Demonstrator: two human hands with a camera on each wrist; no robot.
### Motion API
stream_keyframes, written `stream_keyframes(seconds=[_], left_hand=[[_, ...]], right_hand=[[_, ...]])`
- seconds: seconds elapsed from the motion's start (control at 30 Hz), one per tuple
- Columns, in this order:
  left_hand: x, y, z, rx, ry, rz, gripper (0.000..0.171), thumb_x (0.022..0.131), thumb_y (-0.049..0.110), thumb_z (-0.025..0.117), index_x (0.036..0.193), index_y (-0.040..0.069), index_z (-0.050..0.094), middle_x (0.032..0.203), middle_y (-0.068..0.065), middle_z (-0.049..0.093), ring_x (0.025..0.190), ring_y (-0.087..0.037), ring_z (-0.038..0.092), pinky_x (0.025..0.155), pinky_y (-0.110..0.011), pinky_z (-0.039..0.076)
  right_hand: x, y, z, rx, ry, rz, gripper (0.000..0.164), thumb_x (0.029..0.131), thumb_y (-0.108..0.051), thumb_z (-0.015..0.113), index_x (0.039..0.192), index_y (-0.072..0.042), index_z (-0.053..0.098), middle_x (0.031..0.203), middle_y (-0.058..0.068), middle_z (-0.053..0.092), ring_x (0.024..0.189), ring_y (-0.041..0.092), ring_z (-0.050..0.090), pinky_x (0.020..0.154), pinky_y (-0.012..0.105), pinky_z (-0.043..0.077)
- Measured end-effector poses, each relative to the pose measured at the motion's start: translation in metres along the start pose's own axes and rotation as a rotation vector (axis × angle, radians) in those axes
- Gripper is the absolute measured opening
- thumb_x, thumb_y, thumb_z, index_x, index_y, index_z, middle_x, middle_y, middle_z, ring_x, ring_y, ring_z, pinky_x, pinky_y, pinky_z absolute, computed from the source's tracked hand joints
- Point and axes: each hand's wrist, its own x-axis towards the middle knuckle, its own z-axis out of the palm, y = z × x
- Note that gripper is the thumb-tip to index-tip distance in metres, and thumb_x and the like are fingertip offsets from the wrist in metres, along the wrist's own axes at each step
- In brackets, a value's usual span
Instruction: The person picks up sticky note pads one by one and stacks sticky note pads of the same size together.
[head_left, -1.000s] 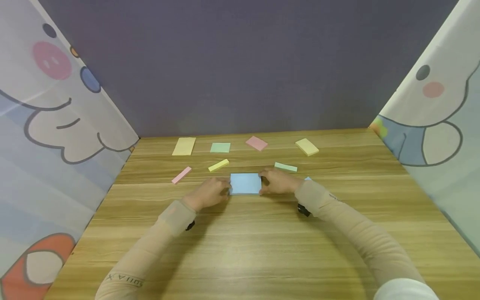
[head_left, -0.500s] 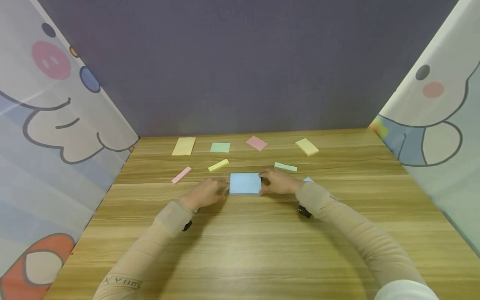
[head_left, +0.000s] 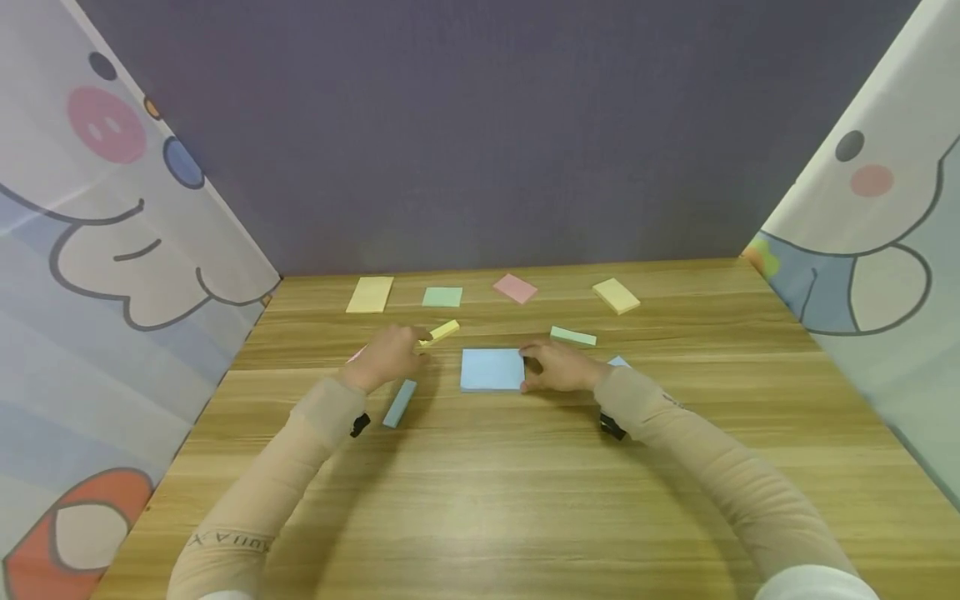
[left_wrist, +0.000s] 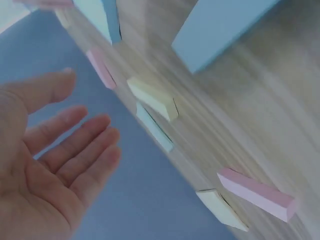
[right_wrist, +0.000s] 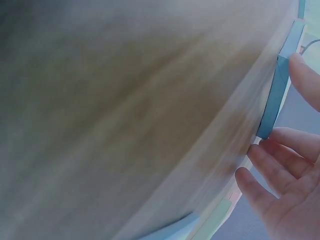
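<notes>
A light blue sticky note pad lies flat mid-table. My right hand holds its right edge, thumb at the near corner and fingers at the far one; the right wrist view shows the thumb and forefinger against the pad's side. My left hand hovers left of the pad, its fingertips by a narrow yellow note strip in the head view. In the left wrist view that hand is loosely spread, with nothing in it. A blue-grey strip lies below it, and a pink strip is mostly hidden behind it.
Along the back lie a large yellow pad, a green pad, a pink pad and a smaller yellow pad. A green strip lies beyond my right hand. A blue piece is partly hidden by the right wrist.
My left hand has left the blue pad's left edge and moved left and away from me, uncovering the blue-grey strip and covering most of the pink one. My right hand stays at the pad.
</notes>
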Motion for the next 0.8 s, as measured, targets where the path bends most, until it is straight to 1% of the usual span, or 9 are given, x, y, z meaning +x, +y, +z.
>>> stream_keyframes(seconds=[0.03, 0.07, 0.17, 0.27, 0.3, 0.4, 0.53, 0.7, 0.8], left_hand=[[0.002, -0.002, -0.003, -0.013, 0.0, -0.022, 0.042, 0.087, 0.018, 0.06, 0.124, -0.003, 0.053, 0.118, -0.021, 0.059, 0.086, -0.025, 0.065, 0.078, -0.038, 0.052], [0.004, -0.004, -0.005, -0.022, -0.002, -0.042, 0.043, 0.088, 0.018, 0.059, 0.124, -0.004, 0.052, 0.119, -0.022, 0.058, 0.082, -0.026, 0.065, 0.079, -0.039, 0.052], [0.01, -0.009, -0.013, -0.051, 0.011, -0.08, 0.045, 0.088, 0.018, 0.057, 0.126, -0.005, 0.051, 0.124, -0.022, 0.055, 0.099, -0.034, 0.06, 0.088, -0.045, 0.048], [0.017, -0.013, -0.021, -0.045, 0.037, -0.1, 0.046, 0.088, 0.019, 0.057, 0.126, -0.006, 0.05, 0.125, -0.023, 0.054, 0.104, -0.038, 0.058, 0.09, -0.048, 0.046], [0.019, -0.015, -0.023, -0.039, 0.047, -0.108, 0.046, 0.088, 0.019, 0.057, 0.126, -0.006, 0.05, 0.125, -0.023, 0.054, 0.11, -0.04, 0.054, 0.091, -0.049, 0.045], [0.029, -0.021, -0.029, -0.022, 0.077, -0.142, 0.046, 0.088, 0.02, 0.055, 0.126, -0.005, 0.05, 0.124, -0.022, 0.055, 0.109, -0.039, 0.055, 0.09, -0.048, 0.046], [0.04, -0.033, -0.035, -0.01, 0.088, -0.193, 0.048, 0.087, 0.021, 0.055, 0.128, -0.005, 0.048, 0.125, -0.022, 0.054, 0.108, -0.039, 0.056, 0.089, -0.048, 0.047], [0.05, -0.047, -0.043, -0.012, 0.085, -0.23, 0.053, 0.089, 0.023, 0.054, 0.131, -0.006, 0.042, 0.13, -0.024, 0.049, 0.112, -0.041, 0.052, 0.091, -0.049, 0.045], [0.056, -0.055, -0.047, 0.003, 0.103, -0.246, 0.054, 0.089, 0.024, 0.055, 0.132, -0.006, 0.041, 0.132, -0.026, 0.047, 0.111, -0.043, 0.052, 0.091, -0.051, 0.044]], right_hand=[[0.0, 0.0, 0.0, -0.002, 0.0, -0.002, 0.072, 0.079, -0.042, 0.067, 0.132, 0.002, 0.045, 0.139, 0.018, 0.041, 0.129, 0.034, 0.037, 0.107, 0.046, 0.03], [0.0, 0.0, 0.0, -0.003, 0.0, -0.004, 0.072, 0.079, -0.042, 0.067, 0.132, 0.001, 0.045, 0.139, 0.018, 0.041, 0.129, 0.034, 0.037, 0.107, 0.046, 0.03], [0.0, 0.0, 0.0, -0.005, 0.0, -0.011, 0.072, 0.079, -0.041, 0.067, 0.132, 0.002, 0.045, 0.139, 0.019, 0.041, 0.129, 0.035, 0.037, 0.106, 0.047, 0.03], [0.0, -0.001, -0.001, -0.007, 0.0, -0.015, 0.071, 0.08, -0.041, 0.067, 0.131, 0.003, 0.045, 0.138, 0.02, 0.041, 0.128, 0.036, 0.037, 0.106, 0.047, 0.03], [0.0, -0.001, -0.001, -0.003, 0.0, -0.012, 0.071, 0.08, -0.041, 0.067, 0.131, 0.003, 0.045, 0.138, 0.02, 0.041, 0.128, 0.036, 0.037, 0.106, 0.047, 0.03], [0.001, -0.001, -0.001, -0.004, 0.003, -0.009, 0.071, 0.079, -0.04, 0.068, 0.131, 0.003, 0.046, 0.138, 0.02, 0.042, 0.128, 0.036, 0.037, 0.106, 0.047, 0.03], [0.002, -0.001, 0.0, -0.008, 0.01, -0.008, 0.07, 0.08, -0.04, 0.068, 0.131, 0.003, 0.046, 0.138, 0.019, 0.042, 0.128, 0.036, 0.037, 0.106, 0.047, 0.03], [0.001, -0.002, 0.001, 0.0, 0.01, -0.013, 0.071, 0.08, -0.04, 0.068, 0.131, 0.003, 0.046, 0.138, 0.019, 0.041, 0.129, 0.035, 0.037, 0.107, 0.047, 0.03], [-0.002, -0.001, 0.0, 0.009, -0.003, -0.004, 0.071, 0.08, -0.041, 0.067, 0.132, 0.003, 0.045, 0.139, 0.018, 0.04, 0.129, 0.035, 0.036, 0.107, 0.047, 0.029]])
